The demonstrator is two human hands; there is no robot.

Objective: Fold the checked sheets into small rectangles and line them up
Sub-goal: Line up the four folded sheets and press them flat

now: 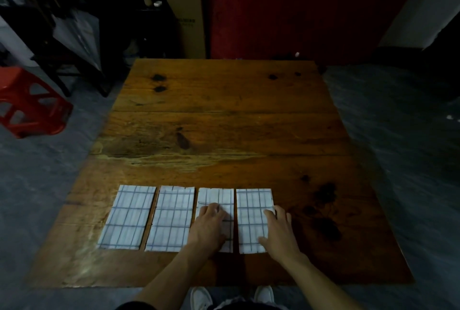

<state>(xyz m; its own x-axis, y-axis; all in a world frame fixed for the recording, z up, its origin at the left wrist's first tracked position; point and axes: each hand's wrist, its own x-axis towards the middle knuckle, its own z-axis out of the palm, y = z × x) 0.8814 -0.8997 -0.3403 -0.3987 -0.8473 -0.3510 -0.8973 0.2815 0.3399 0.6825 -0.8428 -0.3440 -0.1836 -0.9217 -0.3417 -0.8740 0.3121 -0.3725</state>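
Already four folded checked sheets sit side by side near my edge of the wooden table (pixel 224 123), long sides parallel, with thin strips of bare wood showing between them. From left to right I count the first sheet (pixel 128 217), the second sheet (pixel 171 220), the third sheet (pixel 224 200) and the fourth sheet (pixel 251 220). Their far edges run almost level, which I take as the reason for the tight spacing: the row is meant to read as one straight line.

My left hand (pixel 209 227) lies flat on the third sheet, fingers spread loosely forward and not curled round anything. I judge it is pinning that rectangle down so it does not slide. My right hand (pixel 278 232) rests at the right border of the fourth sheet, fingers relaxed and fairly wide, thumb lying across the paper near the lower corner. It holds nothing; it looks placed to nudge that sheet sideways or square it against its neighbour.

By my reading the folding is finished and only the final alignment is left, since no unfolded sheet is visible on the table. The paper is light, so a careless push could skew a rectangle or close a gap unevenly.

A red plastic stool (pixel 29 103) stands on the floor to the left, and a tall cardboard box (pixel 185 11) stands behind the table.
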